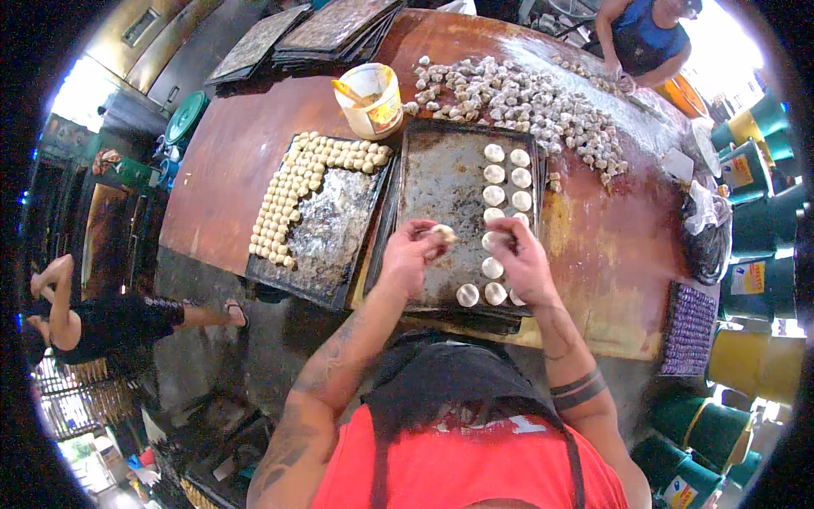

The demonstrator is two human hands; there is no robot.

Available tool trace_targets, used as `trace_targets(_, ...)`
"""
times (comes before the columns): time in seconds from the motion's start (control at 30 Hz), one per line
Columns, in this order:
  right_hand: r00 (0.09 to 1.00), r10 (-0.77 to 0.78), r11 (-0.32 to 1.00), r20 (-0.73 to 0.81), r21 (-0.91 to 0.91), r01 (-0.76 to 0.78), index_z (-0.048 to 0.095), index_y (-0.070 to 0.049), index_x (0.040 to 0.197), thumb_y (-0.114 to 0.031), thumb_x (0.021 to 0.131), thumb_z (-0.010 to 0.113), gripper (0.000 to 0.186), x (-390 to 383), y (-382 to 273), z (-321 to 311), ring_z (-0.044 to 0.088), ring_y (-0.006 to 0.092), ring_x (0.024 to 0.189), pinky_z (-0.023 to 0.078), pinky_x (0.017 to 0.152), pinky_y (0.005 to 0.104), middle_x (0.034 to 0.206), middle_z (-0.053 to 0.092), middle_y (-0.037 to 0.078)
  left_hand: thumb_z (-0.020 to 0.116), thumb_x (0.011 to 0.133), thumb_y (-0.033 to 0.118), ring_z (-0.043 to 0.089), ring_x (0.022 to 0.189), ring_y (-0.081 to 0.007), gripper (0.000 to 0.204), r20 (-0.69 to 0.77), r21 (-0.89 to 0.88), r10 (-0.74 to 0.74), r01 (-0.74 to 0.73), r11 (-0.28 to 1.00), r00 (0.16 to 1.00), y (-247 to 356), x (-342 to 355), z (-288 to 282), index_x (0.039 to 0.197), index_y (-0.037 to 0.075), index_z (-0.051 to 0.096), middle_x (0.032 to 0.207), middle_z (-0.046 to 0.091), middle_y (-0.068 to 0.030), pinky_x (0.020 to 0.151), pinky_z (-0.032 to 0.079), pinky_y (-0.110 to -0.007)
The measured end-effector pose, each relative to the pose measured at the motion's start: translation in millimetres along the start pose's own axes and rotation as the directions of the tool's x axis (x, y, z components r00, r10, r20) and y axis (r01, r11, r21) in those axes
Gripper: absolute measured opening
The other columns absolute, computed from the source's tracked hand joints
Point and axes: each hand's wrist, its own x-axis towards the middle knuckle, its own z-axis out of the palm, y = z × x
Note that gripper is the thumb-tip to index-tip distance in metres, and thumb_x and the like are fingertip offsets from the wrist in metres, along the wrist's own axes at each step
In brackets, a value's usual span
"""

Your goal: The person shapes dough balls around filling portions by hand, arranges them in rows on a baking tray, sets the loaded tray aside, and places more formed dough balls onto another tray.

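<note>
My left hand (411,254) is closed around a small pale dough ball (443,233), held above the dark metal baking tray (428,174). Over the right side of that tray hovers my right hand (523,261), its fingers bent and smeared by motion. Whether anything is between them I cannot make out. Flattened round dough pieces (494,175) stand in two columns along the tray's right side, some hidden beneath my right hand. On another tray (326,229) to the left, rows of small dough balls (275,204) cover the left and far parts.
A white bucket (373,114) with an orange-handled tool stands behind the trays. Many lumps (526,97) lie on the floured wooden table (610,254). Stacked trays (331,34) sit at the far left. One person (649,42) works far right; another (110,322) is at left.
</note>
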Motion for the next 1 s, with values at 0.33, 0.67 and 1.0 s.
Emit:
trace_targets(0.33, 0.911, -0.401, 0.86, 0.099, -0.303, 0.411, 0.071, -0.003, 0.117, 0.0, 0.083, 0.078, 0.035, 5.1, -30.5, 7.8, 0.065, 0.0208, 0.096, 0.055, 0.082, 0.0323, 0.109, 0.062, 0.009, 0.064, 0.103, 0.007, 0.066, 0.107, -0.0141, 0.028, 0.122, 0.078, -0.058, 0.049, 0.996, 0.991, 1.2, -32.1, 47.6, 0.129, 0.0, 0.062, 0.116, 0.069, -0.0073, 0.097, 0.055, -0.029)
trace_targets(0.67, 0.988, 0.154, 0.746, -0.004, 0.657, -0.113, 0.068, -0.001, 0.116, -0.018, 0.096, 0.076, 0.028, 9.3, -24.4, -8.9, 0.065, 0.0148, 0.09, 0.054, 0.081, 0.0301, 0.106, 0.071, 0.007, 0.074, 0.096, 0.007, 0.072, 0.099, -0.0183, 0.03, 0.306, -0.128, 0.04, 0.0, 0.992, 0.951, 26.9, -45.2, 96.4, 0.124, -0.003, 0.067, 0.114, 0.073, -0.011, 0.091, 0.059, -0.033)
trace_targets(1.0, 0.868, -0.433, 0.878, -0.242, -0.332, 0.346, 0.073, -0.007, 0.118, -0.006, 0.089, 0.072, 0.03, -0.1, -70.8, -7.9, 0.065, 0.0362, 0.117, 0.054, 0.099, 0.0429, 0.124, 0.069, 0.016, 0.071, 0.1, 0.009, 0.069, 0.106, -0.0204, 0.036, 0.173, -0.119, 0.156, -0.136, 0.984, 0.973, 38.6, -43.3, 102.2, 0.131, -0.003, 0.057, 0.12, 0.065, -0.0123, 0.092, 0.06, -0.033)
